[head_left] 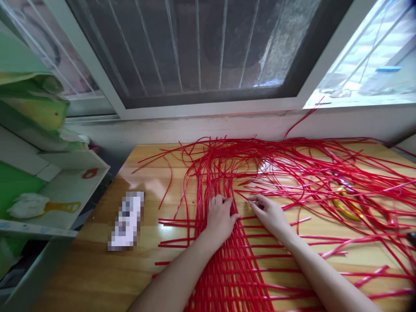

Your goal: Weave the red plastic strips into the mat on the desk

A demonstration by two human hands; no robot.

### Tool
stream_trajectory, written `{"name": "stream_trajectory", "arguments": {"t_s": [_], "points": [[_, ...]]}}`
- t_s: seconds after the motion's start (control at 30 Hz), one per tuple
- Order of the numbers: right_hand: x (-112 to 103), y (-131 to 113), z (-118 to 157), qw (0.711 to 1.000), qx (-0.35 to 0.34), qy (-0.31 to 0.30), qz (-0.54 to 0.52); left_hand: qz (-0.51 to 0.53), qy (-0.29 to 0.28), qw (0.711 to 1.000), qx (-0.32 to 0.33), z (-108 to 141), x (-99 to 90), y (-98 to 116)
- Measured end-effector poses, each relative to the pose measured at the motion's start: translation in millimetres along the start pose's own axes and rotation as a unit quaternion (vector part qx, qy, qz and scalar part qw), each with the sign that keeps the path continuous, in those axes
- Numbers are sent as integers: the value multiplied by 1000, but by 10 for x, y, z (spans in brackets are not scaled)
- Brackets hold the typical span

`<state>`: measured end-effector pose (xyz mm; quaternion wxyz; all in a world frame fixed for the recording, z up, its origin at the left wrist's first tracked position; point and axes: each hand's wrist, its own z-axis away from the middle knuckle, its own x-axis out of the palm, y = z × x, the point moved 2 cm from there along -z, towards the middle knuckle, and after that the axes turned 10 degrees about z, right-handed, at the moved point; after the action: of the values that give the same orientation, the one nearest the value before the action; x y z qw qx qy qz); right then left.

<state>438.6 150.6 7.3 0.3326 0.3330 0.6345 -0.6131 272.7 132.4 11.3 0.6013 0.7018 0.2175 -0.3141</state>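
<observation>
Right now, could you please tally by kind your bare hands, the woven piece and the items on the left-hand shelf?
Bare hands: 2 (left hand, right hand)
Woven red piece: 1
Yellow-handled item with a white head: 1
Small red item: 1
Total: 5

Left grip [221, 219] palm-down over middle of tabletop [81, 268], fingers bent, thumb out. Right grip [268, 212] over tabletop, right of left one, thumb and index pinched. Bare forearms angle inward.
</observation>
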Motion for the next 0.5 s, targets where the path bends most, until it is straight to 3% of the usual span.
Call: {"name": "stream_trajectory", "arguments": {"t_s": [0.27,0.5], "points": [[39,-29,-33,998,-18,-39,-43,0,-13,1000,-11,-19,12,-12],[96,71,-79,997,-50,-51,21,21,-2,1000,-11,-18,16,-41]]}}
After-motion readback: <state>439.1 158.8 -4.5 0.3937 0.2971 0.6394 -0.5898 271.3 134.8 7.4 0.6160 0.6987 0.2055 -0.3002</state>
